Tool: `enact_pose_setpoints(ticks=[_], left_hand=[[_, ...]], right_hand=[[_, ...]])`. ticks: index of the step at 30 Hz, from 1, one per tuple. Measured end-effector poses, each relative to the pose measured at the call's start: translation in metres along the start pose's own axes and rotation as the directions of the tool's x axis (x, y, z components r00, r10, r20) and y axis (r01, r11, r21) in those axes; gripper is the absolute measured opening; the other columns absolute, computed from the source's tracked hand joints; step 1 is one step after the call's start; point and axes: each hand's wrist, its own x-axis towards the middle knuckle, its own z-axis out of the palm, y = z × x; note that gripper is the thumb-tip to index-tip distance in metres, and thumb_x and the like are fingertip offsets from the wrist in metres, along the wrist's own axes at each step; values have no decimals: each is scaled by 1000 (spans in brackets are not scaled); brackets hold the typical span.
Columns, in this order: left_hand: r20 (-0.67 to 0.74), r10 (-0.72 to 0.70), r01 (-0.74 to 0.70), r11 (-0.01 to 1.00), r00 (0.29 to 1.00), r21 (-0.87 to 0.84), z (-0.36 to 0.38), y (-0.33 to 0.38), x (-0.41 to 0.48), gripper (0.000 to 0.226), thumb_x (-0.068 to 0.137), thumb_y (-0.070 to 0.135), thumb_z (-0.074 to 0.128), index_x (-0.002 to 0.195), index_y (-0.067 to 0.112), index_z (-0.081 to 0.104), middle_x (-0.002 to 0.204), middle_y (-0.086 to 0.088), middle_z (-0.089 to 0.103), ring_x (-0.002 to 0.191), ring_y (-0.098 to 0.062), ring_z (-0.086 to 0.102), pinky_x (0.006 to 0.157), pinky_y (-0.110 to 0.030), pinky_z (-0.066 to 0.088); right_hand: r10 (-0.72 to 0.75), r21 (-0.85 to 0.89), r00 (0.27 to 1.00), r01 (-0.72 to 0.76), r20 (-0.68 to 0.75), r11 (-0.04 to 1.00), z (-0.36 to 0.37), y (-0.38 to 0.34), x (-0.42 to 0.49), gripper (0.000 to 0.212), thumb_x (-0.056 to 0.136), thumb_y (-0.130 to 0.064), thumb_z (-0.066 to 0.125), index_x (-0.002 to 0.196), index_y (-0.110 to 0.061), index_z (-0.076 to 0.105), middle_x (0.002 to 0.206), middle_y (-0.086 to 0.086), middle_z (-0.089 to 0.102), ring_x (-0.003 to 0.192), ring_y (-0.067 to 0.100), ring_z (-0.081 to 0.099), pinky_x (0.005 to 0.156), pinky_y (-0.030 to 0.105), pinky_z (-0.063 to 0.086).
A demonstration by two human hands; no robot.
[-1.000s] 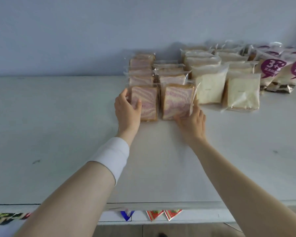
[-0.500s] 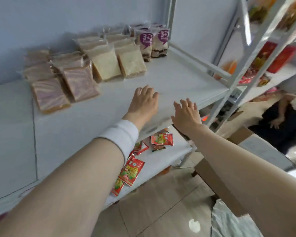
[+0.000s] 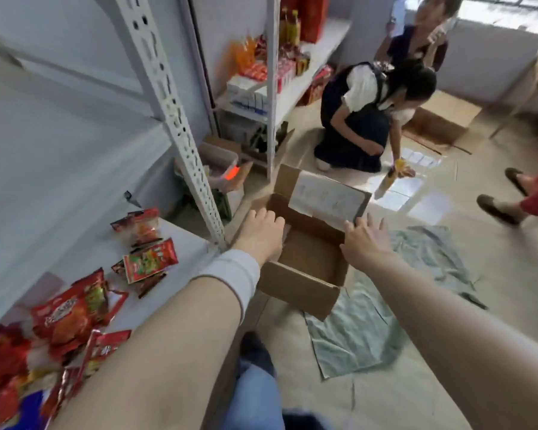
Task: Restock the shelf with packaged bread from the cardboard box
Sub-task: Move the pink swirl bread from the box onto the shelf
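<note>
An open cardboard box (image 3: 298,287) sits on the floor in front of me, flaps up, its visible inside bare brown. My left hand (image 3: 261,234), with a white wristband behind it, hovers over the box's left rim, fingers spread and empty. My right hand (image 3: 365,240) hangs over the right rim, palm down, fingers apart, holding nothing. The white shelf (image 3: 59,156) stands at my left; the packaged bread is out of view.
Red snack packets (image 3: 149,259) lie on the lower shelf board at left. A white shelf upright (image 3: 180,125) rises beside the box. A green cloth (image 3: 370,321) lies under the box. A person kneels (image 3: 361,119) beyond it; another person's feet (image 3: 503,200) are at right.
My view swung from the bread rows on the shelf down to the right onto the floor. Both hands left the shelf and now reach over the open cardboard box.
</note>
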Motion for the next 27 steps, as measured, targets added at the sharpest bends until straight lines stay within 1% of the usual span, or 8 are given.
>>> enact_pose_setpoints(ticks=[7,10,12,15,18,22,24,27], left_hand=[[192,45,-27,995,980,-99,74,-26,131,40,94,29,43,130,12,42,134,-12,49,124,-29,43,105,-42,33],[292,61,-18,989,955,-148,111,-41,178,40,93,29,43,130,12,41,132,-11,50,122,-28,45,102,-41,35],[351,77,-23,987,933,-157,136,-48,208,41,93,29,44,130,12,41,131,-10,50,122,-28,44,102,-40,35],[428,33,65,975,903,-212,189,-49,256,41,93,30,43,131,12,40,131,-11,49,121,-28,45,99,-39,36],[495,3,151,951,869,-270,260,-39,305,48,92,27,45,135,8,33,133,-15,45,122,-31,44,98,-40,37],[556,-154,409,834,817,-370,350,-27,366,64,92,23,49,143,5,14,141,-19,30,129,-35,33,104,-42,31],[543,-252,515,753,801,-410,383,-25,389,66,91,21,51,142,3,14,142,-20,28,131,-36,31,105,-42,29],[485,-321,543,717,813,-436,413,-20,407,67,90,22,53,142,1,15,140,-22,31,130,-36,33,105,-42,29]], right_hand=[[-14,9,983,13,181,1000,74,1,105,42,95,-22,36,136,-12,37,144,15,38,144,35,9,113,55,13],[-8,32,942,-3,336,999,106,-16,145,47,96,-22,36,141,-10,29,145,14,35,144,36,11,113,54,13],[-30,99,913,-12,406,995,130,-30,168,50,97,-22,36,143,-10,25,148,13,32,144,35,10,114,53,12],[-78,245,879,-45,471,969,178,-55,205,52,97,-29,36,145,-11,24,149,11,33,144,32,12,116,48,14],[-81,367,831,-153,550,917,241,-85,245,55,96,-40,39,141,-10,29,144,13,40,140,32,24,113,40,24],[-122,524,703,-392,701,756,316,-135,296,50,94,-43,43,129,-7,42,129,14,50,119,30,47,95,37,41],[-145,575,643,-532,752,622,343,-160,316,51,93,-44,46,126,-5,44,126,15,54,114,31,53,89,36,45],[-72,552,571,-743,818,377,367,-189,336,65,84,-46,60,130,-6,39,128,14,53,116,31,54,90,37,46]])
